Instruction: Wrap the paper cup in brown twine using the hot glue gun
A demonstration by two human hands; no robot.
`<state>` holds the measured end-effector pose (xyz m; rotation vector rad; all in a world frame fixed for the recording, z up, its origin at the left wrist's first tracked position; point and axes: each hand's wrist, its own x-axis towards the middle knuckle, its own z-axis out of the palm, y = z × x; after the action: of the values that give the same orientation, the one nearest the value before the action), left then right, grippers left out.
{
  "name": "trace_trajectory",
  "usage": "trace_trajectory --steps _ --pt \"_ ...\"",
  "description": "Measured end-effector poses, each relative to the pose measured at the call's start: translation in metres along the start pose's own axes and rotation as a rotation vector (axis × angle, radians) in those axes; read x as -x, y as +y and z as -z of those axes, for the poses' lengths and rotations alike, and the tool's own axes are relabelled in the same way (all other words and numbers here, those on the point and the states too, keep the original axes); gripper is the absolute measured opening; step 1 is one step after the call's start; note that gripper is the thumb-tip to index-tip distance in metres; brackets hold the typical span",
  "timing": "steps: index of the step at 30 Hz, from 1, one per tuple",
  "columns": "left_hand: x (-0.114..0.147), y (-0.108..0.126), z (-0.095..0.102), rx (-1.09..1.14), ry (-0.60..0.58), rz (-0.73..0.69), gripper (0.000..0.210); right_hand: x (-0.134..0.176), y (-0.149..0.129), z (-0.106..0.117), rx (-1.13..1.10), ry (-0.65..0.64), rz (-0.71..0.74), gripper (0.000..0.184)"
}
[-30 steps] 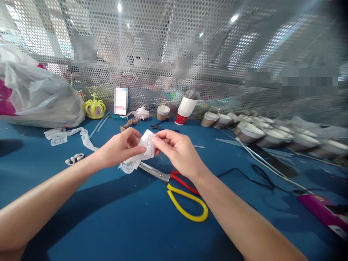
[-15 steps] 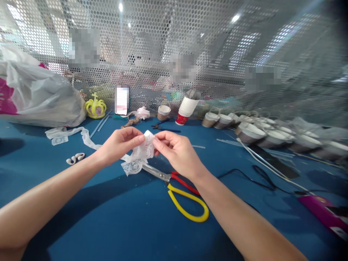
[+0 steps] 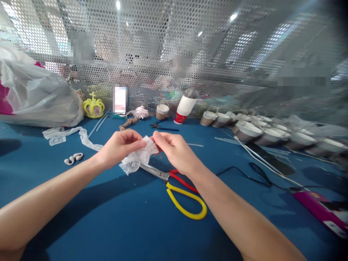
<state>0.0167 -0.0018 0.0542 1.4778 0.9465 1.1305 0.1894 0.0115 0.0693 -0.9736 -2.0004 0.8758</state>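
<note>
A strip of white lace ribbon (image 3: 148,149), bunched into folds, is pinched between the thumb and fingers of my left hand (image 3: 121,146). My right hand (image 3: 174,150) is closed at the right edge of the same lace, its fingertips partly hidden. The lace's loose patterned end (image 3: 130,166) hangs down to the left. Beneath it lie scissors (image 3: 163,175) with one red and one yellow handle, their blade tips covered by the lace. More lace trim (image 3: 84,137) trails over the table to the left, beside two small grey curled pieces (image 3: 73,158).
Along the perforated metal screen (image 3: 152,47) stand a plastic bag (image 3: 40,94), a yellow crown (image 3: 94,107), a phone (image 3: 120,99), stacked paper cups (image 3: 186,107) and several small buckets (image 3: 250,131). Pliers (image 3: 165,128) lie behind my hands. A black cable (image 3: 262,177) and magenta box (image 3: 318,206) sit right.
My right thumb has lifted from the front of the lace and that hand has shifted slightly. The lace top has tilted to the right and spread wider. The view has moved slightly.
</note>
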Motion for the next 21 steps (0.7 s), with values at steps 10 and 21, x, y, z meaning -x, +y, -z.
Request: trace_trajectory --steps 10,21 --pt "-0.0012 -0.0007 -0.0013 -0.115 -0.134 0.075 0.035 0.0010 0.0017 -0.0053 0.094 0.086 0.068 0.025" --pt "-0.0041 -0.0081 0.0021 -0.308 -0.054 -0.043 0.034 0.0003 0.0023 -0.0072 0.016 0.026 -0.015 0.036"
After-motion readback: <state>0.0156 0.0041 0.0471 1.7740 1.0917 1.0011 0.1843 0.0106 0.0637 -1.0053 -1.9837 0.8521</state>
